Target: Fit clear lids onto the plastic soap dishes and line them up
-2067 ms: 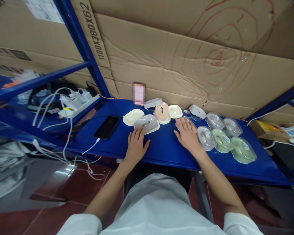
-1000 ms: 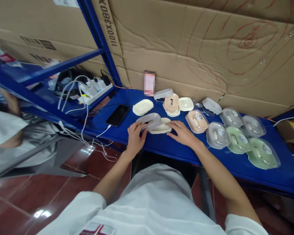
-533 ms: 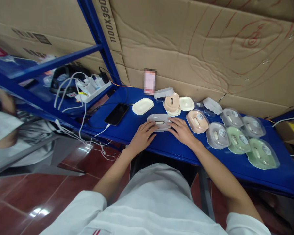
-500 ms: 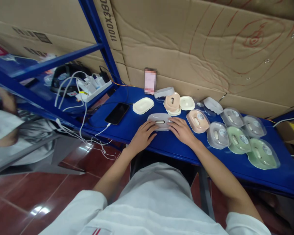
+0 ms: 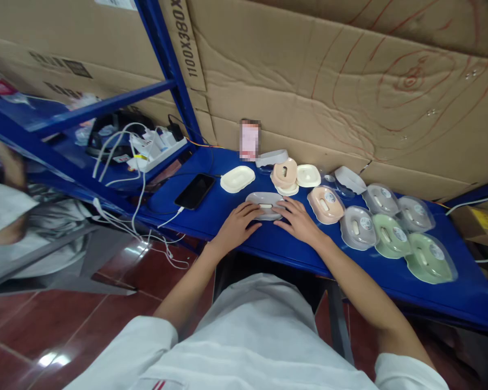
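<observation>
A grey plastic soap box (image 5: 264, 199) lies on the blue table in front of me, with a pale piece set in the slot on its top. My left hand (image 5: 239, 223) grips its left end, fingers on top and thumb along the near side. Around the right end are the fingers of my right hand (image 5: 299, 218), with the thumb in front of the near edge. A peach soap box (image 5: 326, 205) in clear film and with a round label stands right of my right hand. Behind the grey box lies a cream oval dish (image 5: 238, 179).
Wrapped grey boxes (image 5: 360, 227) and green boxes (image 5: 431, 259) cluster at the right. A peach lid (image 5: 284, 172) and a cream piece (image 5: 308, 175) lie at the back. A black phone (image 5: 194, 190) on a white cable lies left. Another person's sleeve (image 5: 4, 208) shows at far left.
The view has shifted slightly. My right thumb has moved out in front of the box's near edge; both hands otherwise stay at the grey box.
</observation>
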Demonstrator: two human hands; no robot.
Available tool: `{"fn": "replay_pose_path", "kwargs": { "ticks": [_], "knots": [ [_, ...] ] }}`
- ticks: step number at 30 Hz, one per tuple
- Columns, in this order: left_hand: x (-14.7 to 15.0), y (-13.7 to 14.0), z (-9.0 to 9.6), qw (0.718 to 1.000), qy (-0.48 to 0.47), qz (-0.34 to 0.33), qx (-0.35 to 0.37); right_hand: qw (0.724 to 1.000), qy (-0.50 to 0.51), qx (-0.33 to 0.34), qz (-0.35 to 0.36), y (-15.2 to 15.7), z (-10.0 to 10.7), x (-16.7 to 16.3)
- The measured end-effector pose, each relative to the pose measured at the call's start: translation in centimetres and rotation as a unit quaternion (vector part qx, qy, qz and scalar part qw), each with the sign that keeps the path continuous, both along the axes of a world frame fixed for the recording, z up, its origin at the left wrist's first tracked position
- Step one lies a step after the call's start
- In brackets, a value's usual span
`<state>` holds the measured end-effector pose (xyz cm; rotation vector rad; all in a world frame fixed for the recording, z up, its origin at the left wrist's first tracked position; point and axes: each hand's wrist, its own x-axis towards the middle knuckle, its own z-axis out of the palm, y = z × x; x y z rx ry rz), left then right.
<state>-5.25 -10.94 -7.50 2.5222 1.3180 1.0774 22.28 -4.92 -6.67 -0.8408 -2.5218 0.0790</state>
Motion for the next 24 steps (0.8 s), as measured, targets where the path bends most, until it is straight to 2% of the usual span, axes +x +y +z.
{"fn": "replay_pose_path", "kwargs": {
  "ticks": [3, 6, 10, 14, 18, 24],
  "knots": [
    [-0.2, 0.1, -0.6, 1.0, -0.004, -0.002, -0.008, 1.0, -0.003, 0.003, 0.003, -0.1, -0.2, 0.0],
    [-0.7, 1.8, 0.1, 0.999, -0.016, 0.03, -0.029, 1.0, -0.009, -0.002, -0.005, -0.2, 0.0, -0.2],
    [-1.1, 7.3, 3.0, 0.992, 0.051, 0.104, -0.059, 1.0, 0.001, -0.001, -0.008, -0.6, 0.7, -0.4],
    [-0.1, 12.9, 4.7, 0.985, 0.108, 0.117, -0.073, 1.0, 0.008, -0.006, -0.02, -0.7, 1.0, -0.3],
    [1.3, 15.5, 3.9, 0.972, 0.162, 0.145, -0.088, 1.0, 0.01, -0.021, -0.018, -0.6, 1.1, -0.1],
    [1.4, 15.5, 2.1, 0.964, 0.183, 0.169, -0.091, 0.999, 0.017, -0.031, -0.008, -0.8, 1.3, -0.3]
  ]
}}
